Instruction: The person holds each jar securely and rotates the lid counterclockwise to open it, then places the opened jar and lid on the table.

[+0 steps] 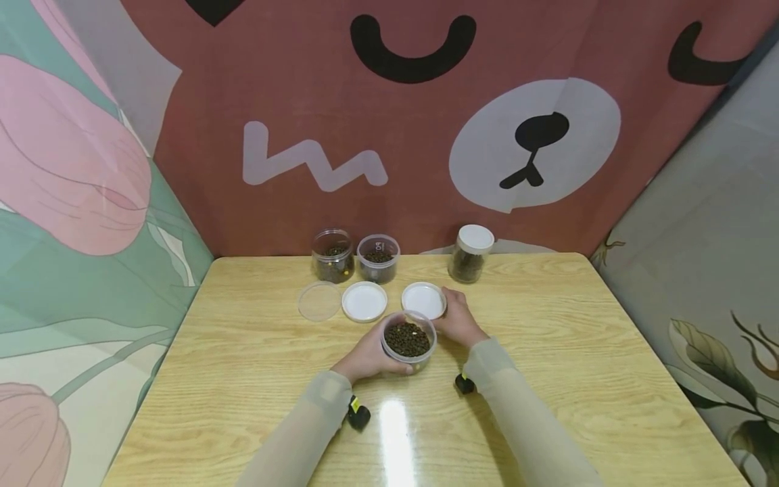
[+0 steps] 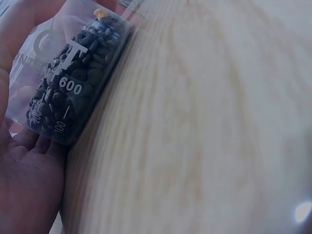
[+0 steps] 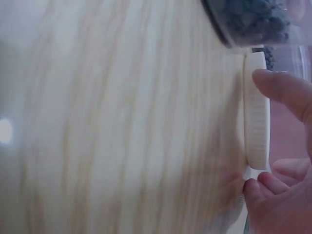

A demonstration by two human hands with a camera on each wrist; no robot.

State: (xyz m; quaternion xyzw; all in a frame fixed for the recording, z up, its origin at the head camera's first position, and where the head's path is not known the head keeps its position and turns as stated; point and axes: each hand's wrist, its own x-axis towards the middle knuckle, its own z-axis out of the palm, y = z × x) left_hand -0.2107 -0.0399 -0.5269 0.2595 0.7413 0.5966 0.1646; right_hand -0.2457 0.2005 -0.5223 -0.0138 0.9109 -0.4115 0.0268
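The tub [image 2: 70, 73] is sitting in the left hand [image 1: 370, 356], whose fingers and thumb are curling round its wall. Carrying pellets [image 1: 406, 339], it is probably weighing moderately, its smooth plastic likely slippery and giving, so best gripped low round the wall. Just behind the tub, the right hand [image 1: 460, 321] is pinching the lid [image 1: 423, 301] by its rim, seemingly light and stiff. Behind-left of the tub, a second lid [image 1: 364, 301] and a clear disc [image 1: 319, 301] are lying flat.
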